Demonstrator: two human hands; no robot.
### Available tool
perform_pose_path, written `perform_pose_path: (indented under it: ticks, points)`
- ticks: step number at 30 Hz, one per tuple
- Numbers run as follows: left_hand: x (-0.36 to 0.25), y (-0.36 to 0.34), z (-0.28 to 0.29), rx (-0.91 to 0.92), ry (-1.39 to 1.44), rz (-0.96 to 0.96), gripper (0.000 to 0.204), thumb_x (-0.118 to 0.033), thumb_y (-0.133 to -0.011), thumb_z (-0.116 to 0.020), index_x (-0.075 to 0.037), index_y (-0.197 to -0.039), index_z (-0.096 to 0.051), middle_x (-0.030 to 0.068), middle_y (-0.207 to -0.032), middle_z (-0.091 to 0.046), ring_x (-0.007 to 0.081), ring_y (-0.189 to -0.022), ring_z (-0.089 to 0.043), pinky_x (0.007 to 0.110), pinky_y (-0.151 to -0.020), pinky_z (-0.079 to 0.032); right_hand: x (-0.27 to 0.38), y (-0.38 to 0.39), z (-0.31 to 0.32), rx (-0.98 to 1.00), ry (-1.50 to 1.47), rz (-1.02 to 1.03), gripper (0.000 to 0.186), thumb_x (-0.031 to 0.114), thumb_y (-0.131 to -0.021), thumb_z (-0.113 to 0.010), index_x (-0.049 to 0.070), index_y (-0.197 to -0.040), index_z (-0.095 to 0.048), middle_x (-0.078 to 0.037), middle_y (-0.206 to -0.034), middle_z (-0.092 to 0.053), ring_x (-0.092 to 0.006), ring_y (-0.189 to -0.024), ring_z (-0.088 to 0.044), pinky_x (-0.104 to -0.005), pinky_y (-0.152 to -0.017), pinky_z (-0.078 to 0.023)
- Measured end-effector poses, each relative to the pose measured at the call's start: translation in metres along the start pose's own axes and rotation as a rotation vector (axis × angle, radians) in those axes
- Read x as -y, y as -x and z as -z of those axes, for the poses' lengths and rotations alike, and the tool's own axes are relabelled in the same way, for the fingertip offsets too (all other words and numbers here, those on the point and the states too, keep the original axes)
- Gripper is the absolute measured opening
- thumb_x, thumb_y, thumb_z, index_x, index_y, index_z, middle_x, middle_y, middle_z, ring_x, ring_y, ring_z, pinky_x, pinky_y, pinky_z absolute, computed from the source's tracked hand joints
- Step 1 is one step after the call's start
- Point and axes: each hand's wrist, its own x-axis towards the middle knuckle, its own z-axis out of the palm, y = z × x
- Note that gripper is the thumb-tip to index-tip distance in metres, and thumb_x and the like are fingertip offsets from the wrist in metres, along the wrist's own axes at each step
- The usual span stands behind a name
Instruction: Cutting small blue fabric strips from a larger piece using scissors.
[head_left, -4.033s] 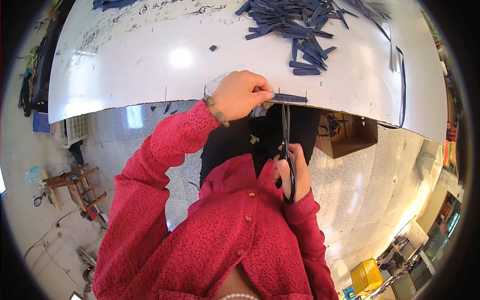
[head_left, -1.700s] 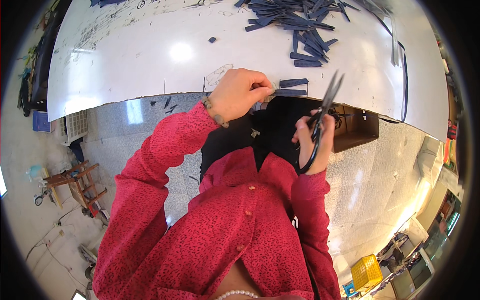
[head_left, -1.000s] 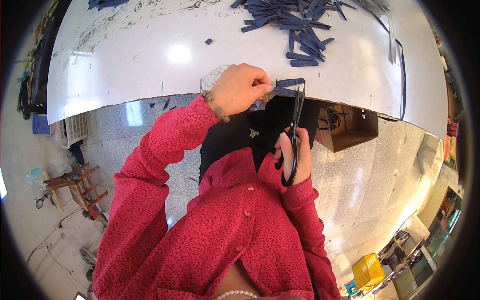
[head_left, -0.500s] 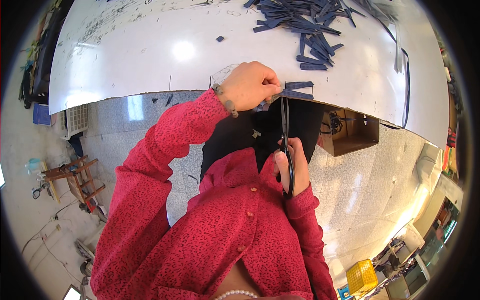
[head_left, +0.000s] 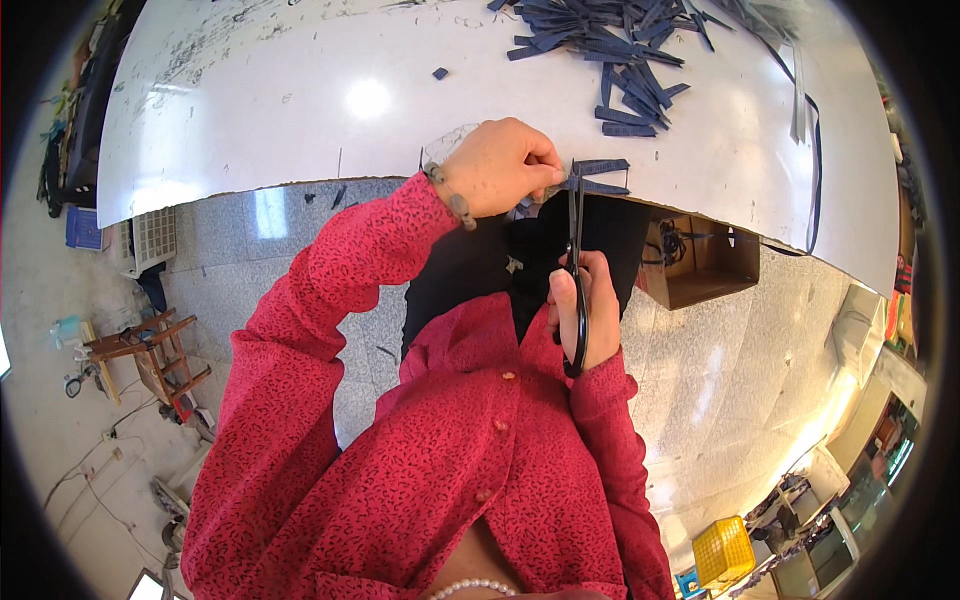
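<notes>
left grip (head_left: 508, 166) pinches the end of a dark blue strip (head_left: 605, 188) at the white bench's (head_left: 250, 120) near edge, likely to steady it. right grip (head_left: 592, 310) is closed around black-handled scissors (head_left: 576, 238), blades crossing the strip. just beyond lies a second strip (head_left: 604, 166), near pen lines (head_left: 628, 178), perhaps length guides. written marks (head_left: 205, 60) at far left are too faint to read.

Left hand (head_left: 500, 170) pinches navy strip (head_left: 606, 187) at edge of white table (head_left: 250, 130). Just right of pinch: scissors (head_left: 574, 255), held in right hand (head_left: 602, 315), blades across strip. Second strip (head_left: 604, 166) just beyond grip; strip heap (head_left: 600, 42) farther beyond.
</notes>
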Motion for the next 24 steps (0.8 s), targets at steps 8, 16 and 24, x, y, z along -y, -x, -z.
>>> perform_pose_path:
  ticks: [8, 16, 24]
  points:
    - [0.004, -0.001, 0.0, 0.003, 0.03, -0.008, 0.018, -0.016, -0.086, -0.064, 0.0, -0.09, -0.07, 0.0034, -0.068, -0.064, 0.0078, -0.057, -0.055, 0.022, -0.053, -0.044, 0.007, -0.011, 0.004, -0.054, 0.23, 0.031, 0.04, 0.039, -0.088, -0.066, 0.003, -0.098, -0.05, 0.001, -0.059, -0.048, -0.0053, -0.045, -0.044, -0.0217, -0.039, -0.034]
    - [0.0, 0.007, 0.003, -0.012, 0.114, -0.008, 0.018, -0.016, -0.086, -0.064, 0.0, -0.091, -0.069, 0.0028, -0.071, -0.065, 0.0069, -0.059, -0.055, 0.021, -0.055, -0.043, 0.019, -0.013, 0.02, 0.01, 0.149, -0.041, 0.05, 0.04, -0.08, -0.075, 0.0, -0.099, -0.051, -0.003, -0.062, -0.05, -0.0087, -0.053, -0.042, -0.0247, -0.049, -0.036]
    - [-0.019, -0.034, -0.023, 0.007, -0.009, -0.115, 0.018, -0.019, -0.084, -0.064, -0.003, -0.089, -0.07, 0.005, -0.07, -0.068, 0.0115, -0.064, -0.063, 0.026, -0.06, -0.047, 0.027, -0.002, 0.059, -0.067, -0.355, 0.243, 0.054, 0.044, -0.088, -0.062, 0.002, -0.117, -0.042, -0.006, -0.081, -0.053, -0.0094, -0.06, -0.048, -0.0218, -0.054, -0.041]
